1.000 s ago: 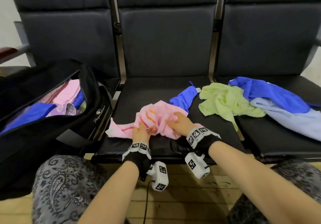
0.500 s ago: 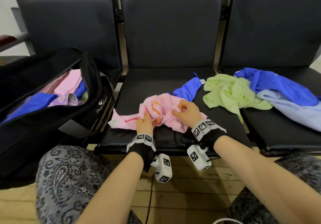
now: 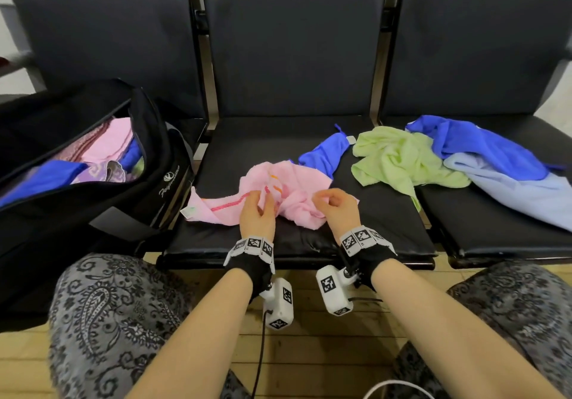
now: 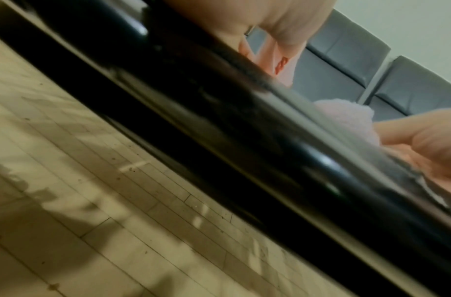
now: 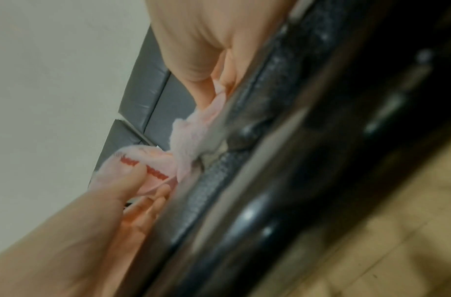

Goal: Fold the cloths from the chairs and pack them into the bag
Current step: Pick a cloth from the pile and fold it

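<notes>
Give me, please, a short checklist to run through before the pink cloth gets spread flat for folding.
1. Left hand holds the pink cloth: ok, its thumb and fingers pinch the fabric by the red stripe.
2. Right hand holds the cloth: cannot tell, the fingers are curled over it but the pinch itself is hidden.
3. Cloth lying flat: not ok, it is bunched up on the middle seat.
4. Free of its neighbours: not ok, its far edge meets the small blue cloth.
5. Bag open for packing: ok, folded cloths show inside.
6. Room in the bag: cannot tell.
</notes>
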Available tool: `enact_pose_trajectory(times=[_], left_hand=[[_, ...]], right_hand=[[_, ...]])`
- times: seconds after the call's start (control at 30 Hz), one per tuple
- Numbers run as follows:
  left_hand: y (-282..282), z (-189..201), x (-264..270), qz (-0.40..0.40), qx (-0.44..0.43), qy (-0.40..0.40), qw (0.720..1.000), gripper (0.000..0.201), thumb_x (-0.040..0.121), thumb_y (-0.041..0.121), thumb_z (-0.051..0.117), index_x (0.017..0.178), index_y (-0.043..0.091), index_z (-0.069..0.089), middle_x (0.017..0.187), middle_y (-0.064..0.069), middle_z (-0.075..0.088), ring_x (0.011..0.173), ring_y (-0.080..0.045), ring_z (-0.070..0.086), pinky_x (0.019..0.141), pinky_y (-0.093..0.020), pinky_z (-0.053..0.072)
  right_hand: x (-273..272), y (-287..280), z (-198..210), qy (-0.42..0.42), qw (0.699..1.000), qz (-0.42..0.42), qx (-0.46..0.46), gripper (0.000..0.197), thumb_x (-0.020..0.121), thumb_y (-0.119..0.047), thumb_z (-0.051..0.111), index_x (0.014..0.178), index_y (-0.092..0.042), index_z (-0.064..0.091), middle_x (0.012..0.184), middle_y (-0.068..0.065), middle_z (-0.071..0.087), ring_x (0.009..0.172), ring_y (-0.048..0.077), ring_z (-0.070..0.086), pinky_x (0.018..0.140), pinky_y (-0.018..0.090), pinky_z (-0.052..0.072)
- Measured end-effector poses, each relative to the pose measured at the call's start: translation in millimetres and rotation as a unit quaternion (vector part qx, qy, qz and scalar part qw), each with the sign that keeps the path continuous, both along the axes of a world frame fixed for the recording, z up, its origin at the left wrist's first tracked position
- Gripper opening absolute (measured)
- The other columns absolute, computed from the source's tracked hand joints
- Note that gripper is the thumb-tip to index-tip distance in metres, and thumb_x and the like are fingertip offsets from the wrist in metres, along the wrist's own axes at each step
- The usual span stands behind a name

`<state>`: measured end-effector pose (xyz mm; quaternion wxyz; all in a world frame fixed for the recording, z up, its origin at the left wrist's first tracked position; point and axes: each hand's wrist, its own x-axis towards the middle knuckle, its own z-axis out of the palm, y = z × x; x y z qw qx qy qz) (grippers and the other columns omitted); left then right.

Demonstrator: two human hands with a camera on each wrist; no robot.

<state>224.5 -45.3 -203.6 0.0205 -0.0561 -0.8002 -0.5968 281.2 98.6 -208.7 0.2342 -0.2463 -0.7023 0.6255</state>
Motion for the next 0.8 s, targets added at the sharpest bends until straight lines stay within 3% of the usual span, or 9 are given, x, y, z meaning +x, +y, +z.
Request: enact_pose_trajectory(times=[0.07, 0.13, 0.23, 0.37, 0.5, 0.57, 0.63, 0.7, 0.8], left_hand=[[1.5, -2.9, 1.1, -0.012, -0.039, 0.048, 0.998, 0.022, 0.096, 0.024, 0.051, 0.091, 0.005, 0.062, 0.091, -0.004, 0.048, 0.079, -0.016, 0.045, 0.075, -0.017, 0.032], [2.6, -4.0, 3.4, -0.035, -0.080, 0.087, 0.992, 0.021, 0.094, 0.019, 0.054, 0.099, 0.003, 0.067, 0.101, -0.008, 0.051, 0.084, -0.014, 0.048, 0.075, -0.010, 0.029], [5.9, -12.7, 7.7, -0.104, -0.111, 0.149, 0.977, 0.015, 0.085, 0.010, 0.061, 0.100, 0.011, 0.065, 0.098, -0.003, 0.059, 0.090, -0.019, 0.054, 0.075, -0.011, 0.037], [9.0, -15.9, 12.3, -0.123, -0.121, 0.159, 0.972, 0.015, 0.083, 0.014, 0.065, 0.096, 0.020, 0.065, 0.100, 0.005, 0.060, 0.097, -0.012, 0.051, 0.085, -0.027, 0.046], [8.9, -12.9, 12.0, -0.121, -0.118, 0.155, 0.973, 0.014, 0.089, 0.027, 0.062, 0.085, 0.016, 0.069, 0.081, 0.009, 0.056, 0.076, -0.011, 0.052, 0.072, -0.025, 0.045], [9.7, -13.7, 10.5, -0.105, -0.113, 0.153, 0.976, 0.024, 0.090, 0.031, 0.061, 0.070, 0.018, 0.062, 0.077, 0.009, 0.050, 0.072, -0.011, 0.049, 0.066, -0.019, 0.039], [9.7, -13.0, 11.4, -0.105, -0.136, 0.150, 0.974, 0.028, 0.092, 0.033, 0.058, 0.069, 0.019, 0.060, 0.078, 0.008, 0.049, 0.073, -0.010, 0.047, 0.063, -0.015, 0.032], [9.1, -14.1, 12.3, -0.120, -0.160, 0.162, 0.966, 0.029, 0.095, 0.032, 0.052, 0.079, 0.014, 0.068, 0.083, 0.007, 0.049, 0.077, -0.009, 0.046, 0.063, -0.015, 0.029], [8.8, -16.2, 13.4, -0.143, -0.187, 0.179, 0.955, 0.032, 0.098, 0.032, 0.044, 0.098, 0.014, 0.071, 0.092, 0.006, 0.049, 0.085, -0.010, 0.047, 0.071, -0.017, 0.032]], right_hand=[[3.5, -2.0, 1.9, 0.012, 1.000, -0.006, -0.005, 0.039, 0.080, 0.002, 0.064, 0.109, -0.021, 0.052, 0.072, 0.003, 0.059, 0.067, 0.009, 0.056, 0.066, 0.013, 0.047], [5.1, -3.6, 4.8, 0.013, 1.000, 0.008, -0.004, 0.042, 0.080, 0.004, 0.064, 0.112, -0.021, 0.050, 0.073, 0.003, 0.060, 0.067, 0.006, 0.057, 0.066, 0.013, 0.047], [3.6, -4.6, 3.1, 0.006, 1.000, 0.008, 0.018, 0.014, 0.082, -0.004, 0.068, 0.087, -0.011, 0.056, 0.079, 0.009, 0.062, 0.073, 0.018, 0.059, 0.072, 0.039, 0.051], [3.9, -6.5, 1.5, -0.002, 1.000, 0.019, 0.012, 0.024, 0.083, -0.005, 0.065, 0.071, -0.016, 0.048, 0.069, 0.012, 0.056, 0.068, 0.023, 0.056, 0.067, 0.041, 0.050], [7.0, -9.2, 5.1, -0.010, 0.997, 0.063, 0.046, 0.034, 0.083, -0.007, 0.068, 0.063, -0.015, 0.041, 0.053, -0.005, 0.043, 0.048, 0.001, 0.042, 0.054, 0.017, 0.041], [6.1, -9.7, 3.4, -0.010, 0.996, 0.075, 0.047, 0.029, 0.083, -0.011, 0.068, 0.066, -0.007, 0.045, 0.055, 0.002, 0.047, 0.053, 0.007, 0.046, 0.055, 0.021, 0.044], [5.9, -10.0, 2.3, -0.004, 0.996, 0.083, 0.039, 0.025, 0.084, -0.013, 0.066, 0.074, 0.004, 0.051, 0.065, 0.021, 0.055, 0.060, 0.024, 0.055, 0.062, 0.035, 0.052], [5.3, -9.9, 2.3, -0.003, 0.996, 0.091, 0.024, 0.019, 0.087, -0.010, 0.062, 0.080, 0.006, 0.055, 0.072, 0.028, 0.062, 0.066, 0.037, 0.063, 0.066, 0.042, 0.057], [7.7, -10.5, 6.9, -0.001, 0.994, 0.105, 0.018, 0.012, 0.089, -0.005, 0.058, 0.083, 0.006, 0.059, 0.071, 0.023, 0.066, 0.065, 0.031, 0.069, 0.061, 0.035, 0.059]])
